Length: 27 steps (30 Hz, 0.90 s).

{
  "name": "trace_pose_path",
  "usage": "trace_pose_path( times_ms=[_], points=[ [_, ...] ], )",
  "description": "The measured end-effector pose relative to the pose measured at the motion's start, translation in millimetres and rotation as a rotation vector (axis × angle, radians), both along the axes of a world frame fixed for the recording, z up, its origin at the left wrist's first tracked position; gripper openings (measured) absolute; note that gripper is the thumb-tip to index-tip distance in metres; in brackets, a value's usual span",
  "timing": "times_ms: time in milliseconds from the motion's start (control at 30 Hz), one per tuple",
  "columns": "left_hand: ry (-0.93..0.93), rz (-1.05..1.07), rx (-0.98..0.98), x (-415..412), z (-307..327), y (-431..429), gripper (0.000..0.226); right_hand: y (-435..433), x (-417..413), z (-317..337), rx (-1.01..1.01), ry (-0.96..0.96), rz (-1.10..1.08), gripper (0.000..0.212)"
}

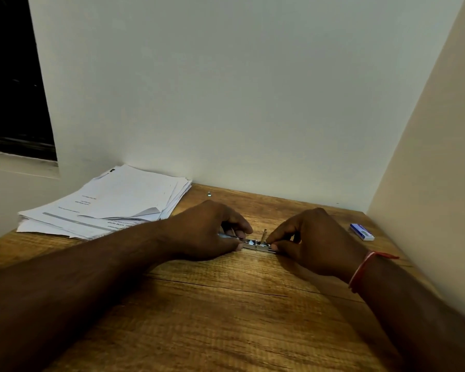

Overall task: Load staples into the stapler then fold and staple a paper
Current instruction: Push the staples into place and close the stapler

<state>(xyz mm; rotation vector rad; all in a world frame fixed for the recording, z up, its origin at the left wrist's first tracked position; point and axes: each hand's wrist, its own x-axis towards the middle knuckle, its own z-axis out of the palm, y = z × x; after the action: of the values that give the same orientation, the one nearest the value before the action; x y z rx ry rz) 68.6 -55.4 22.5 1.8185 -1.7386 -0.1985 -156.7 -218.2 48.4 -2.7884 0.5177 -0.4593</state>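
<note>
A small metal stapler (257, 245) lies lengthwise on the wooden table (226, 304) between my hands, its shiny channel showing. My left hand (212, 232) grips its left end, fingers curled over it. My right hand (312, 241) pinches the right end with thumb and fingertips. A thin metal piece (264, 233) stands up from the middle of the stapler. Whether staples lie in the channel cannot be made out. A stack of printed white papers (110, 205) rests at the back left of the table.
A small blue and white staple box (362, 231) lies at the right near the side wall (427, 170). A tiny metal bit (209, 194) sits by the back wall. A dark window (14, 76) is at the upper left.
</note>
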Motion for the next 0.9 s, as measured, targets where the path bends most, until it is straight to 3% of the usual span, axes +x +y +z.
trace_pose_path(
  times_ms=[300,467,900],
  points=[
    [0.008,-0.004,-0.007,2.1,-2.5,-0.2,0.037,-14.4,-5.3,-2.7,0.066,-0.099,-0.060,0.019],
    [0.008,0.001,-0.005,2.3,-3.4,-0.4,0.037,-12.7,-5.7,-5.6,0.097,-0.078,0.009,0.012],
    [0.007,0.011,0.009,0.8,-1.1,0.3,0.038,-10.9,-5.1,-5.8,0.148,-0.093,0.087,0.019]
  ],
)
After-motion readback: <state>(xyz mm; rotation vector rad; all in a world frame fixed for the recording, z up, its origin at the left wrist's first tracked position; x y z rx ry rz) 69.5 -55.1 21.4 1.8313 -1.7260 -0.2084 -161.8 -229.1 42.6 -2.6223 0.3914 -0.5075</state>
